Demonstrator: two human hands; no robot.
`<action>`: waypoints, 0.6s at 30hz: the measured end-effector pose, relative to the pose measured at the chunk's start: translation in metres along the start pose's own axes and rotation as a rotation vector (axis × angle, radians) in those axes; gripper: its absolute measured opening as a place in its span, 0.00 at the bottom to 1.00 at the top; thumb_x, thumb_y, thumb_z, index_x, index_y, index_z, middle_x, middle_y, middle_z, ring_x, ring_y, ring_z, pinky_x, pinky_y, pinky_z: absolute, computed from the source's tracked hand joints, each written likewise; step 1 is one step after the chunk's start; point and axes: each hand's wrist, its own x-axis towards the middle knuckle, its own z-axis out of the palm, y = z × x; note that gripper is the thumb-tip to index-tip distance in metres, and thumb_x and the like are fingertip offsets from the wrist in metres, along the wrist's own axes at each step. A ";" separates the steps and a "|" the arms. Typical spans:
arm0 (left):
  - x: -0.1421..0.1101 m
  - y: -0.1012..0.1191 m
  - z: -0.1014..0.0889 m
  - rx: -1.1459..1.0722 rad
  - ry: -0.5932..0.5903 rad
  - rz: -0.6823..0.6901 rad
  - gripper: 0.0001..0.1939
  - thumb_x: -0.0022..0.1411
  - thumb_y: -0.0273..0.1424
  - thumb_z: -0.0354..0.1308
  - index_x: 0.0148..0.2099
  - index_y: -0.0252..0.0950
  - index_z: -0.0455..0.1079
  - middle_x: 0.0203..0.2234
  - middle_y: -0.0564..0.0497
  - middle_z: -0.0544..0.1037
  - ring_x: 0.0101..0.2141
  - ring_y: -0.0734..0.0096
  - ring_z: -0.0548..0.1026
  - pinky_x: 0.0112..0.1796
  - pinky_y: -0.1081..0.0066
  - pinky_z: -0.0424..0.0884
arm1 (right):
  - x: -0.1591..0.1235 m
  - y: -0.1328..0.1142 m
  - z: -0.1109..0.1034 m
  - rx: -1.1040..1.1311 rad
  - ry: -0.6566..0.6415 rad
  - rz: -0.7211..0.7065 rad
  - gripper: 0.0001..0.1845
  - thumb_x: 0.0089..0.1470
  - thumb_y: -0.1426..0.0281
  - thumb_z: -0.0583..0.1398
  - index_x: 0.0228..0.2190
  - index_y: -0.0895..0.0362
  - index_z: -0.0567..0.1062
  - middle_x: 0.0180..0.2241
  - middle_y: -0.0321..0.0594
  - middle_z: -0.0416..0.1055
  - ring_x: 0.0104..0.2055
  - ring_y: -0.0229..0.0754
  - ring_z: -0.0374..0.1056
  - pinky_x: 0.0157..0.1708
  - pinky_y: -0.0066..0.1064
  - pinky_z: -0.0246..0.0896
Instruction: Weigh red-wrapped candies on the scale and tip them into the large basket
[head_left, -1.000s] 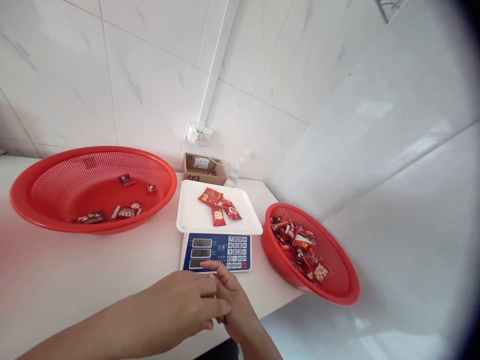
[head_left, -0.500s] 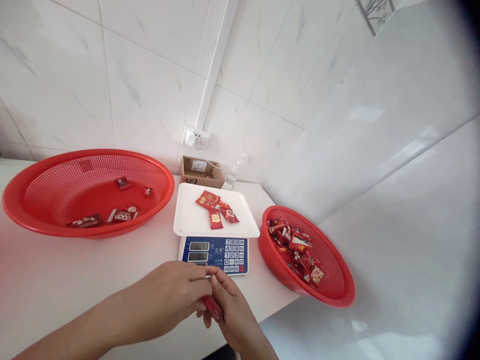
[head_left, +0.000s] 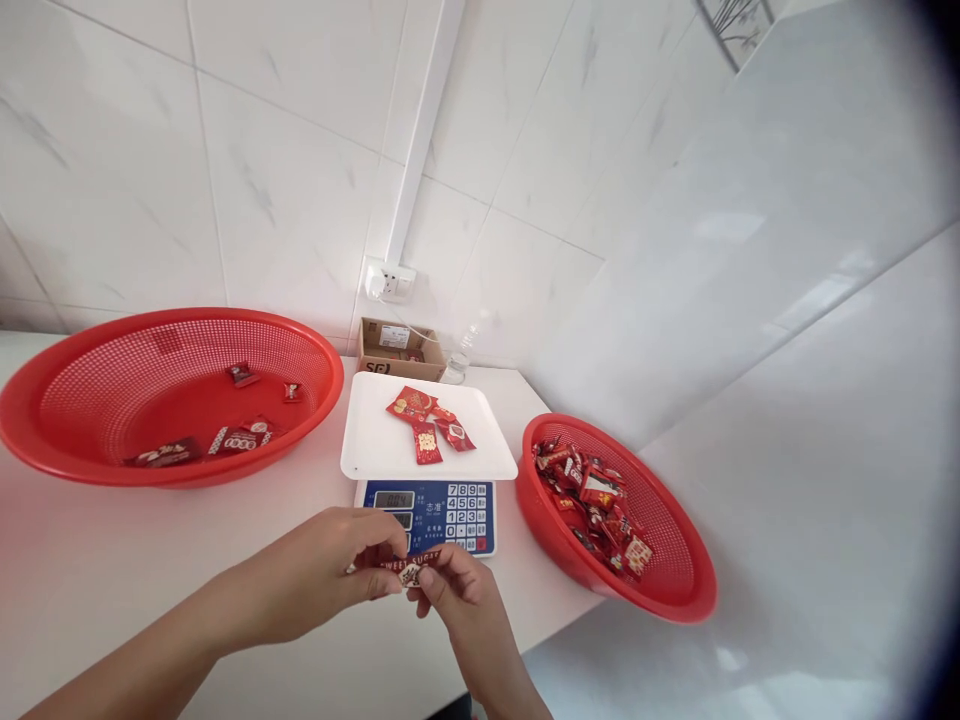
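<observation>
A small red candy packet (head_left: 409, 572) with "SWEET SUGAR" lettering is held between my hands, in front of the scale. My left hand (head_left: 337, 560) curls its fingers and thumb about the packet's left end. My right hand (head_left: 469, 600) pinches the right part, its thumb on the printed face. Just beyond is the blue keypad scale (head_left: 435, 520), its displays partly covered by my left hand. On the scale's white tray (head_left: 375, 440) lie several red candy packets (head_left: 427, 442), some overlapping.
At the left stands a wide red basket (head_left: 67, 430) with several packets inside. Another red basket (head_left: 679, 580), heaped with packets, sits at the table's right edge. Behind the scale are a cardboard box (head_left: 401, 358), a clear bottle (head_left: 457, 365) and a wall socket (head_left: 391, 282).
My hands have spread slightly apart and turned the packet, so its lettering now shows. The camera view has shifted a little. The packets on the tray lie as before.
</observation>
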 end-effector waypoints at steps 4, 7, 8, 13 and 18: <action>0.007 -0.002 0.006 -0.074 0.035 -0.018 0.07 0.59 0.34 0.51 0.32 0.41 0.69 0.26 0.58 0.74 0.29 0.75 0.69 0.30 0.75 0.63 | 0.000 0.005 -0.006 -0.019 0.010 -0.021 0.18 0.46 0.54 0.64 0.27 0.57 0.73 0.24 0.37 0.71 0.27 0.36 0.66 0.25 0.27 0.62; 0.020 -0.008 -0.001 -0.054 0.189 0.002 0.08 0.59 0.36 0.50 0.33 0.40 0.68 0.27 0.56 0.75 0.29 0.73 0.71 0.31 0.74 0.65 | 0.001 0.008 -0.014 -0.006 0.081 -0.051 0.20 0.48 0.53 0.63 0.35 0.57 0.75 0.30 0.40 0.72 0.29 0.38 0.68 0.26 0.29 0.63; 0.026 -0.010 -0.005 -0.028 0.255 0.006 0.09 0.60 0.37 0.49 0.34 0.40 0.67 0.27 0.56 0.75 0.30 0.72 0.71 0.32 0.73 0.65 | 0.001 0.009 -0.016 -0.002 0.109 -0.053 0.21 0.48 0.53 0.63 0.37 0.56 0.74 0.31 0.41 0.73 0.29 0.38 0.68 0.26 0.30 0.63; 0.063 -0.022 -0.029 0.136 0.464 -0.064 0.09 0.62 0.38 0.46 0.37 0.40 0.63 0.27 0.55 0.75 0.30 0.69 0.72 0.34 0.69 0.65 | -0.003 0.008 -0.027 -0.015 0.141 -0.021 0.21 0.47 0.52 0.62 0.35 0.55 0.75 0.32 0.41 0.72 0.30 0.39 0.68 0.28 0.31 0.63; 0.097 -0.035 -0.037 0.334 0.516 -0.175 0.10 0.63 0.37 0.49 0.38 0.36 0.66 0.27 0.53 0.74 0.29 0.70 0.71 0.33 0.67 0.66 | -0.008 0.008 -0.034 -0.040 0.112 0.011 0.22 0.45 0.50 0.63 0.34 0.55 0.76 0.32 0.41 0.72 0.30 0.39 0.68 0.28 0.32 0.63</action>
